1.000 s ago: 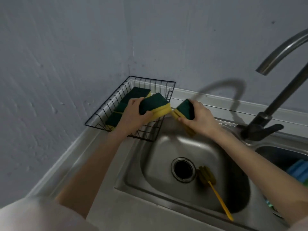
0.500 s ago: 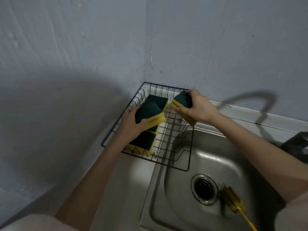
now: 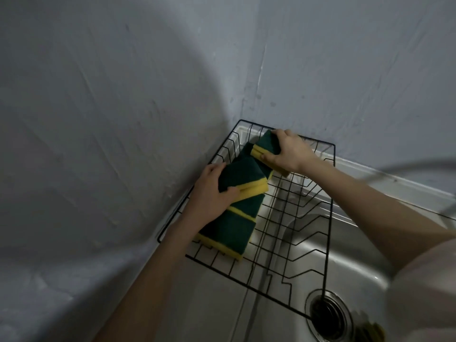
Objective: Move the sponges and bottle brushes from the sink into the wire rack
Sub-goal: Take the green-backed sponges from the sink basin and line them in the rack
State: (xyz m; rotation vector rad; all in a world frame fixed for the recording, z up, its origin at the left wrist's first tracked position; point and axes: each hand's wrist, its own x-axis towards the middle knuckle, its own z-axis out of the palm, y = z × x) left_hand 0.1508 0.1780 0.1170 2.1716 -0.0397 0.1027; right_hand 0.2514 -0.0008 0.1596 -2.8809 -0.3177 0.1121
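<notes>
Both hands have a closed grip, each on one sponge: the left hand (image 3: 209, 193) curls its fingers and thumb round a rectangular sponge with a dark green scouring top and a yellow foam base (image 3: 240, 180), and the right hand (image 3: 290, 151) pinches a second green-and-yellow sponge (image 3: 266, 146) near the far corner. Both held sponges are over the left part of the black wire rack (image 3: 329, 218), which stands in the wall corner with its right side hanging over the stainless steel sink basin (image 3: 357, 265). Under the left hand more green-and-yellow sponges (image 3: 232, 228) already lie in a row along the left side of the rack; how many they are I cannot tell. I judge several risks. If the left sponge is let go on top of this row, it can tilt and slide off to the right. The rack floor is only thin wires with wide gaps, so a sponge set on its narrow edge may fall over or wedge between the wires. A hard push from either hand could also shift the light rack, because one part seems to have no support from the bench. At the bottom edge, near the round drain (image 3: 328, 314), a blurred yellowish thing (image 3: 372, 330) is probably a bottle brush, so the task is not finished.
</notes>
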